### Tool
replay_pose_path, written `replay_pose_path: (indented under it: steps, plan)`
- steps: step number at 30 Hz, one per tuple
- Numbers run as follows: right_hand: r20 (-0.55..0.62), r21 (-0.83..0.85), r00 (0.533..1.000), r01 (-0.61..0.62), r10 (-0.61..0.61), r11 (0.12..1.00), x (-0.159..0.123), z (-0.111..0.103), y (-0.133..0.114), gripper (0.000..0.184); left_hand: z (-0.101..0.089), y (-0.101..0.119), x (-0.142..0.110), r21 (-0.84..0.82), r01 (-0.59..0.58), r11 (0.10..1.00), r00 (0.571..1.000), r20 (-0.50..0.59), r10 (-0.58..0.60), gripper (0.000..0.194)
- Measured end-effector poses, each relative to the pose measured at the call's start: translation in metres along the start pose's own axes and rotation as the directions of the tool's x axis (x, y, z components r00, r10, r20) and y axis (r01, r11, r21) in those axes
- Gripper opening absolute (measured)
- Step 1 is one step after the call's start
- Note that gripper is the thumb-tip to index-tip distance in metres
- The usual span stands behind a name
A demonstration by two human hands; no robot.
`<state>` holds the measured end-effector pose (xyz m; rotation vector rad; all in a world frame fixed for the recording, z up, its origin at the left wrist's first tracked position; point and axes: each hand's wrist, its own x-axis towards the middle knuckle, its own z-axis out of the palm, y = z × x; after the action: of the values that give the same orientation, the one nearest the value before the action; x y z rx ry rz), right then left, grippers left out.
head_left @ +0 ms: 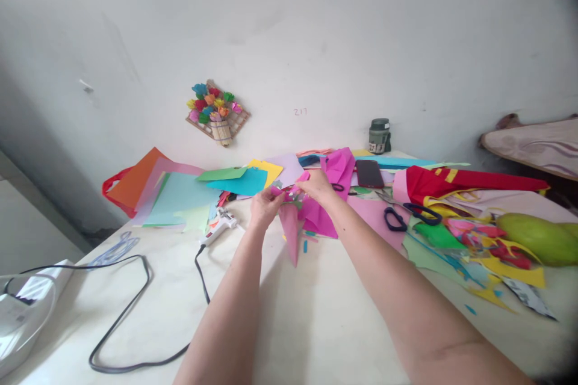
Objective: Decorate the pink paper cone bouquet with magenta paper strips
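Both hands meet over the middle of the table. My left hand (265,206) is closed, pinching bright pink paper (276,192) in its fingertips. Close by on the right, my right hand (317,185) pinches a small pink paper strip (303,177). Below the fingers a light pink paper cone (290,233) points down toward me; its top is partly covered by the small pieces, and I cannot tell which hand supports it. Behind my right wrist lies crumpled magenta paper (339,163). A white glue gun (221,225) lies left of my left hand.
Coloured sheets (187,192) lie at the left, near a black cord (147,289) and a white power strip (34,307). Right of my hands are a phone (369,174), dark-handled scissors (422,213), paper scraps (478,240), a green fruit (533,237) and a bottle (380,136).
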<state>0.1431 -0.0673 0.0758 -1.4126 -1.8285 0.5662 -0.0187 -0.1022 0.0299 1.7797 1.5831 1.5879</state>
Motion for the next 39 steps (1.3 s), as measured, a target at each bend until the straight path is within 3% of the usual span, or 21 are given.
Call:
replay_pose_path:
  steps: [5,9,11,13,19,22,28,39]
  plan:
    - [-0.157,-0.294,0.981,0.062,-0.113,0.954,-0.008,-0.008,-0.005,0.023,0.002,-0.001,0.001,-0.077,0.036,0.996,0.999,0.017,-0.034,0.022]
    - [-0.287,-0.467,0.898,0.173,-0.334,0.867,-0.018,-0.010,-0.012,0.037,0.002,0.000,0.001,-0.163,0.062,0.985,0.998,0.019,-0.060,0.023]
    - [-0.282,-0.491,0.851,0.269,-0.443,0.828,-0.019,-0.011,-0.014,0.031,0.001,0.000,0.001,-0.173,0.068,0.983,0.998,0.015,-0.066,0.024]
    - [-0.219,-0.495,0.838,0.346,-0.500,0.797,-0.019,-0.011,-0.016,0.028,0.000,0.001,0.001,-0.182,0.074,0.981,0.997,0.010,-0.073,0.025]
    - [0.122,-0.504,0.899,0.421,-0.420,0.754,-0.023,-0.013,-0.025,0.025,-0.001,0.008,-0.001,-0.265,0.087,0.960,0.996,0.014,-0.086,0.026]
    - [0.211,-0.530,0.912,0.409,-0.351,0.743,-0.025,-0.011,-0.027,0.026,0.000,0.010,-0.002,-0.337,0.094,0.937,0.996,0.040,-0.085,0.027]
    - [0.228,-0.561,0.923,0.384,-0.309,0.733,-0.027,-0.001,-0.030,0.027,0.002,0.008,-0.002,-0.442,0.121,0.889,0.992,0.094,-0.089,0.028]
    - [0.207,-0.603,0.948,0.317,-0.240,0.732,-0.031,-0.006,-0.038,0.029,0.001,0.007,-0.002,-0.386,0.091,0.918,0.995,0.076,-0.067,0.030]
